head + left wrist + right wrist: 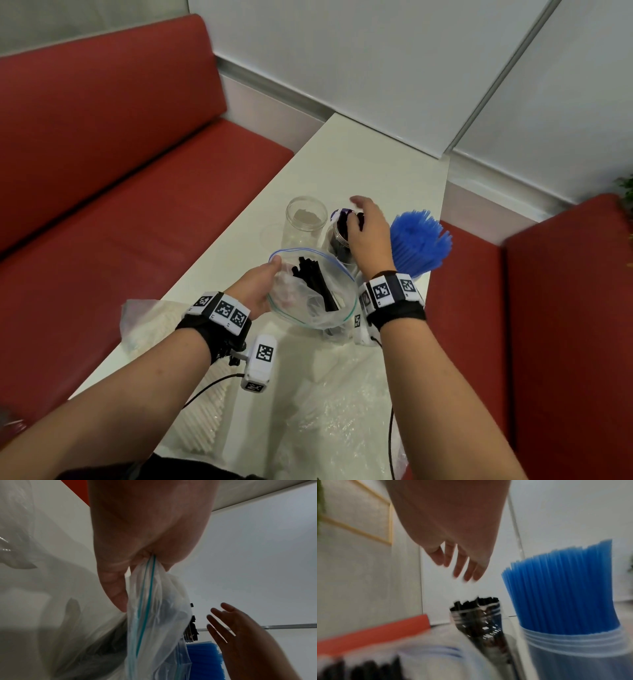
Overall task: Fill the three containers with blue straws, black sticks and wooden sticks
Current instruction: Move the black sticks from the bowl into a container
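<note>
My left hand (260, 287) pinches the rim of a clear zip bag (308, 301), holding it upright and agape; several black sticks (313, 277) stand inside. In the left wrist view the bag's blue zip strip (147, 588) runs out from between my thumb and fingers. My right hand (368, 233) hovers with straight, spread fingers (462, 566) above a clear jar of black sticks (479, 618), holding nothing. To the right stands a jar packed with blue straws (419, 243). An empty clear jar (306, 219) stands at the left of the row.
A bag of pale wooden sticks (202, 404) lies under my left forearm, crumpled clear plastic (335, 404) beside it. The white table (370, 164) is narrow, with red bench seats (137, 192) on both sides and a wall behind.
</note>
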